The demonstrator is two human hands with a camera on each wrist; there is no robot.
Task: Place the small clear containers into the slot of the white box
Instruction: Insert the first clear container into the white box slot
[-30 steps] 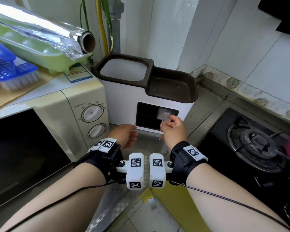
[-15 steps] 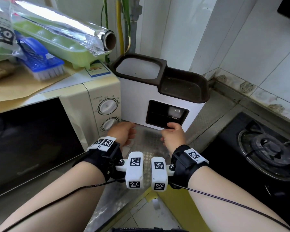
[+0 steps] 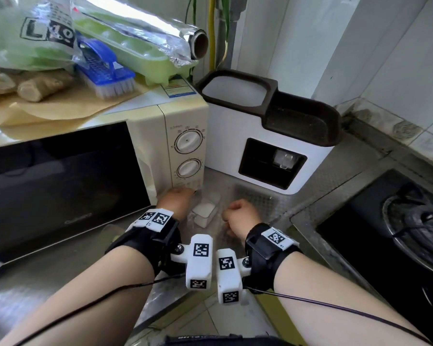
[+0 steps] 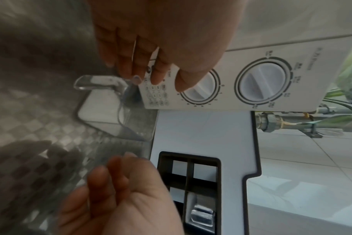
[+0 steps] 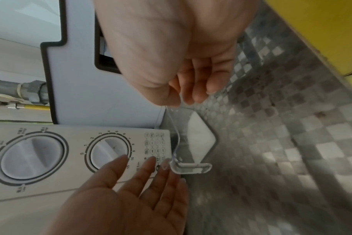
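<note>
The white box (image 3: 225, 136) with a dark brown rim stands on the steel counter beside the microwave. Its front slot (image 3: 258, 163) holds one small clear container (image 3: 284, 157) at the right end, also seen in the left wrist view (image 4: 201, 213). A second clear container (image 3: 205, 212) sits on the counter between my hands. My left hand (image 3: 176, 199) is flat, its fingertips (image 5: 165, 163) touching the container's handle tab (image 4: 98, 82). My right hand (image 3: 238, 213) pinches the opposite rim (image 5: 180, 101) between thumb and fingers.
The microwave (image 3: 180, 146) stands right against my left hand. A gas stove (image 3: 410, 233) lies to the right, beyond a raised counter edge. A foil roll (image 3: 148, 31), a blue brush (image 3: 103, 68) and a green tray lie on top of the microwave.
My right hand left one container in the slot, drew back and came down to the second container on the counter. My left hand's fingers reached that container's handle.
</note>
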